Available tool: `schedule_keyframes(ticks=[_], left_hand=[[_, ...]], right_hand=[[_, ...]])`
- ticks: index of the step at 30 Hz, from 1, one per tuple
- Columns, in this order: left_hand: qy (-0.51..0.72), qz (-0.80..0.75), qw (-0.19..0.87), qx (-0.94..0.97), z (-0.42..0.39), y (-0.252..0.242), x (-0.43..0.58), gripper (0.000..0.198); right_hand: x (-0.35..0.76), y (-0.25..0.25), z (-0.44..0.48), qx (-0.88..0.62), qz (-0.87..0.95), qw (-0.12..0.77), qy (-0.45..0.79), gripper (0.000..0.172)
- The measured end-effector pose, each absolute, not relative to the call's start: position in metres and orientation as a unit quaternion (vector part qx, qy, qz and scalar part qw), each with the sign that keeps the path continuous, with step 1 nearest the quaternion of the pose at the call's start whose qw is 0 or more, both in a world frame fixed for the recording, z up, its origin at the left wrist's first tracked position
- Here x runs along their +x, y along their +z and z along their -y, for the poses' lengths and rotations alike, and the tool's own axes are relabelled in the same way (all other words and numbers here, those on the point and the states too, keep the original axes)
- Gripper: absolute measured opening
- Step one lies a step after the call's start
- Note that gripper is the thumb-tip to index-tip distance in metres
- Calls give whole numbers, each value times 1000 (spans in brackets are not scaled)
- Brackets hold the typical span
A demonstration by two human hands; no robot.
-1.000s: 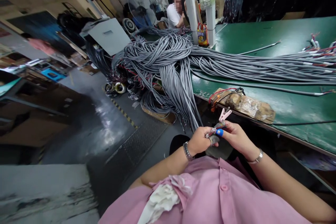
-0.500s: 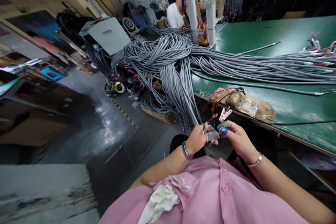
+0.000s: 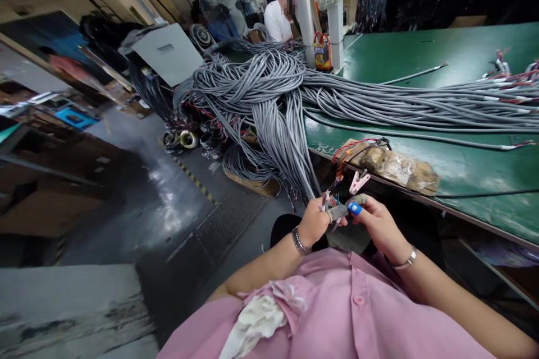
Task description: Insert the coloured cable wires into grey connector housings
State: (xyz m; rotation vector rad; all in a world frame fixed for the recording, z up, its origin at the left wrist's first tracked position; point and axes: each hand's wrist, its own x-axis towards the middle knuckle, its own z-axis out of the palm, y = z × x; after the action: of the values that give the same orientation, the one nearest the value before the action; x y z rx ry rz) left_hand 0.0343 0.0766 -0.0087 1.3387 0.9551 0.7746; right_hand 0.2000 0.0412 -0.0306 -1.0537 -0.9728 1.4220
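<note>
Left hand (image 3: pixel 315 224): fingers curled closed on a grey cable end (image 3: pixel 326 200), partly hidden by them, with thin coloured wires (image 3: pixel 335 200) showing between the two hands, too small to count. Right hand (image 3: pixel 379 224): thumb and forefinger drawn near together, blue thumb cover (image 3: pixel 354 208) masking the tips; whether a wire is gripped cannot be told. Pink clip (image 3: pixel 359 182): just beyond, its mounting indistinct.

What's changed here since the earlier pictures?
Coloured wires, stretched between the hands earlier, now fan upward from the left hand; the right hand seems to have let go of some, though whether it pinches one is unclear. The view turned slightly right. Unchanged: the left hand's grip, the pink clip, wooden block and grey cables.
</note>
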Motion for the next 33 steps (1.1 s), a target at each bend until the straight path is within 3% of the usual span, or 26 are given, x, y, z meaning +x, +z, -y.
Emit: schedule_keyframes(ticks=[7, 16, 25, 33], left_hand=[[227, -369, 642, 633, -81, 2, 25, 41], [348, -408, 602, 592, -72, -5, 28, 38], [352, -443, 486, 666, -63, -22, 30, 24], [380, -442, 571, 579, -70, -15, 30, 36]], right_hand=[[195, -29, -52, -370, 432, 499, 654, 23], [192, -40, -49, -400, 315, 534, 674, 30], [199, -26, -53, -459, 459, 454, 611, 26], [198, -28, -48, -416, 460, 491, 612, 22]])
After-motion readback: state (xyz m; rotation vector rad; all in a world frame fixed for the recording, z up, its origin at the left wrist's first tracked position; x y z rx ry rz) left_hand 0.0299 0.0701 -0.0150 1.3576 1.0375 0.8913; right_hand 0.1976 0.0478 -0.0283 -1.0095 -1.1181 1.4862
